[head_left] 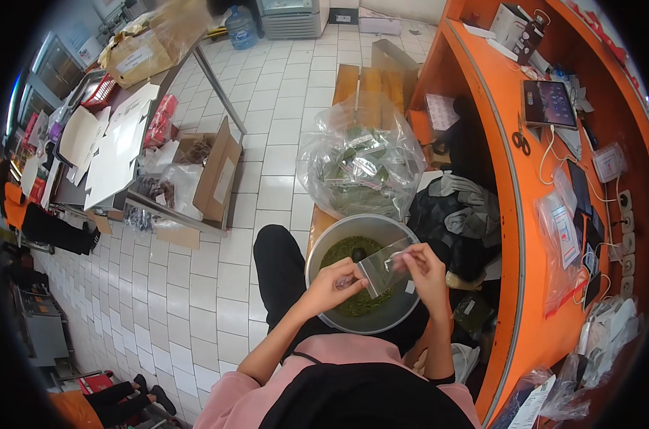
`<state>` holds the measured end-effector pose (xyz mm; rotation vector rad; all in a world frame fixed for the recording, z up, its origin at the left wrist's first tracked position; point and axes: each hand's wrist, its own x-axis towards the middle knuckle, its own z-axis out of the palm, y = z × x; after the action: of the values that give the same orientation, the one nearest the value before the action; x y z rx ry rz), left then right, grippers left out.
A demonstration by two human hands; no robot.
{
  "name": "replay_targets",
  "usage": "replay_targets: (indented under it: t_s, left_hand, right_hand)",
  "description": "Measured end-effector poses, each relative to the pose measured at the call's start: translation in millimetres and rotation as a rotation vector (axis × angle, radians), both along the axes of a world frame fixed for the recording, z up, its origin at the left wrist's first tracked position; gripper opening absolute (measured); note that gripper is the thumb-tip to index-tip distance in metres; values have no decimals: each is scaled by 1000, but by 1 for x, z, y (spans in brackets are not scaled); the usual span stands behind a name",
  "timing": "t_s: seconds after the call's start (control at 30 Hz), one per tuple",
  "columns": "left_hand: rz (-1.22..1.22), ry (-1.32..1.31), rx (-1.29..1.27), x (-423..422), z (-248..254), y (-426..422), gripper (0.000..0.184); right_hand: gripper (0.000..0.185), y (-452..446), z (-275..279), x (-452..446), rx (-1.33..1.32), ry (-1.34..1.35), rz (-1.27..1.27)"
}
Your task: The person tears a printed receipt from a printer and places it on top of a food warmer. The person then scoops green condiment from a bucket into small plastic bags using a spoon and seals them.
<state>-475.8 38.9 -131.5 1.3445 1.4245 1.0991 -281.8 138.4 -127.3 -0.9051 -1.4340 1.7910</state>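
A small clear zip-lock bag (377, 274) is stretched between my two hands above a grey bucket (317, 247). My left hand (335, 284) pinches the end near its zip strip. At the other end, the fingers of my right hand (425, 273) are closed on the plastic. Something small and whitish shows near the right fingers, too small to make out. Inside the bucket is a green, leafy-looking wet mix (342, 250), with a dark round thing in it. Beyond the bucket's rim stands a large clear plastic bag (360, 161) holding several small filled packets.
An orange counter (493, 143) runs along my right, bearing a tablet (548, 104), scissors (521, 136) and cables. Dark cloth (457, 214) lies beneath it. To the left are a table with cardboard (124, 143) and an open box (221, 175). Another person's legs (124, 400) show at lower left.
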Motion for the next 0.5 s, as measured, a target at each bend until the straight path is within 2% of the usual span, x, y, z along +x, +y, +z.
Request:
replay_targets:
  t_s: [0.07,0.1,0.13,0.2,0.27,0.33,0.47,0.5]
  left_hand:
    - [15,-23,-23,1,0,0,13]
    - [15,-22,-23,2,0,0,13]
    - [26,6,3,3,1,0,13]
    - [29,34,22,5,3,-1,12]
    - [-2,97,32,5,6,-3,14]
    - [-17,118,29,5,6,-5,12]
    - [-35,165,-18,10,20,-11,11]
    - [-36,163,-20,13,19,-13,11]
  right_hand:
    - [21,-11,12,-13,785,-605,-201]
    - [27,-19,19,-14,655,-532,-86]
    - [27,-27,21,-15,655,-531,-87]
    - [22,-41,22,-17,422,-364,222]
    - [20,-43,11,-15,380,-347,162]
    - [19,-39,4,-10,187,-315,241]
    - [11,-44,10,-15,228,-316,215]
    - [8,-47,8,-17,439,-436,206]
